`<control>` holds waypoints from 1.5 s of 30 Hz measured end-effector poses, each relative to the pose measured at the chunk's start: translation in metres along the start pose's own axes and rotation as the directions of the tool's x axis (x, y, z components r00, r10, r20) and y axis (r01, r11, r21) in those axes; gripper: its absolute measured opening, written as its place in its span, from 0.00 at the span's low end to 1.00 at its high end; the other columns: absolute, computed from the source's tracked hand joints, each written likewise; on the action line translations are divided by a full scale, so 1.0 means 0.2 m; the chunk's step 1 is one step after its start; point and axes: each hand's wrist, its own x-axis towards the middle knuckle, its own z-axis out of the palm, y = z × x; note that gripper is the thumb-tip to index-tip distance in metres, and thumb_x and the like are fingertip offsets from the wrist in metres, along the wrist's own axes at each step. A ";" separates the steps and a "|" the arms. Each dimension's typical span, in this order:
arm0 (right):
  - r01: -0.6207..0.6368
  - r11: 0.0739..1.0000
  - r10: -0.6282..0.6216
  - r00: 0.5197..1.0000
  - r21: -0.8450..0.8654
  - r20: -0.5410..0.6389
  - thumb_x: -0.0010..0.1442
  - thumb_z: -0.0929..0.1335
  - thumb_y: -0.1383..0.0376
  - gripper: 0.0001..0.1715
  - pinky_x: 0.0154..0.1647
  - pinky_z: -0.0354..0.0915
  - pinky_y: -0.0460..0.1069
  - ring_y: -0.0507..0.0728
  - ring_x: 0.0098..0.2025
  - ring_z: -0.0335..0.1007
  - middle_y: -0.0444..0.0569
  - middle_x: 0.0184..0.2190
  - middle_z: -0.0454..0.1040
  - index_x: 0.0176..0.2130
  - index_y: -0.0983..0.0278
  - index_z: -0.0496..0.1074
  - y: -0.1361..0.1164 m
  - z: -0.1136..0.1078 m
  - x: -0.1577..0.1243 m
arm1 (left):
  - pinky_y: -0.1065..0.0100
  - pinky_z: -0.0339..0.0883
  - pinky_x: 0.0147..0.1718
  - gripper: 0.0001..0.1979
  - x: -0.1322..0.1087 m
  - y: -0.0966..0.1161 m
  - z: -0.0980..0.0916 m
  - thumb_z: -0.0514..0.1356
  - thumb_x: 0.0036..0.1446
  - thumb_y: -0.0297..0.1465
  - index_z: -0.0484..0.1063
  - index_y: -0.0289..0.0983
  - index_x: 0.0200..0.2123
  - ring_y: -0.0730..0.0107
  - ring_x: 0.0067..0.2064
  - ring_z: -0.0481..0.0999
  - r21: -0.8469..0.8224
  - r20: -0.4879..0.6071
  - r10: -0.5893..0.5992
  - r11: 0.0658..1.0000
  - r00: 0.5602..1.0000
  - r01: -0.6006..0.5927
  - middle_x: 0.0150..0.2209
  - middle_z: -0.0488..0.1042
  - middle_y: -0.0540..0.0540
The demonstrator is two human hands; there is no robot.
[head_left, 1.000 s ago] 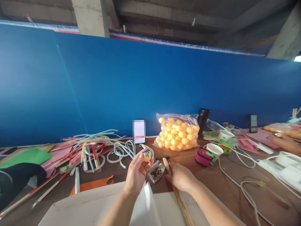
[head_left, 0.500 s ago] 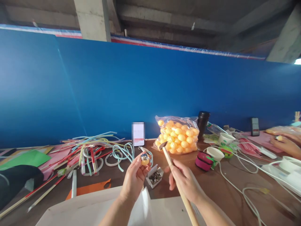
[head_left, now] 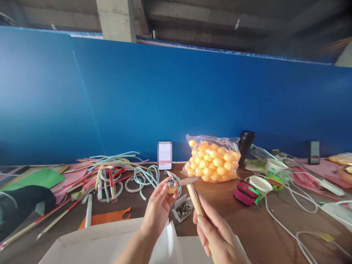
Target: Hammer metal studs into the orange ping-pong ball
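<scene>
L hand (head_left: 158, 206) clamped on shiny ball (head_left: 172, 186) (prob. hard, heavy, slippery; hold at sides), R hand (head_left: 216, 229) round hammer (head_left: 194, 200) handle.

Brought the head of the hammer (head_left: 195, 202) from before the bag's (head_left: 211, 162) lower left corner across to the ball (head_left: 172, 186), touching or just short. Drew the right hand (head_left: 213, 230) back toward the bench's (head_left: 243, 220) near edge.

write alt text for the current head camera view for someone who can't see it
A person's left hand holds a shiny silvery ball while the right hand grips a wooden-handled hammer, its head close to the ball. On the cluttered brown table are a small white box of metal pieces and a bag of orange balls.
</scene>
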 end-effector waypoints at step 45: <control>-0.051 0.997 0.049 0.998 0.064 0.035 0.63 0.65 0.51 0.31 0.19 0.56 0.45 0.48 0.21 0.56 0.46 0.33 0.67 0.63 0.52 0.61 -0.08 0.03 -0.01 | 0.67 0.71 0.43 0.18 0.00 -0.01 0.01 0.64 0.53 0.33 0.74 0.34 0.47 0.67 0.39 0.78 0.057 -0.034 -0.010 0.998 0.999 0.012 0.41 0.78 0.41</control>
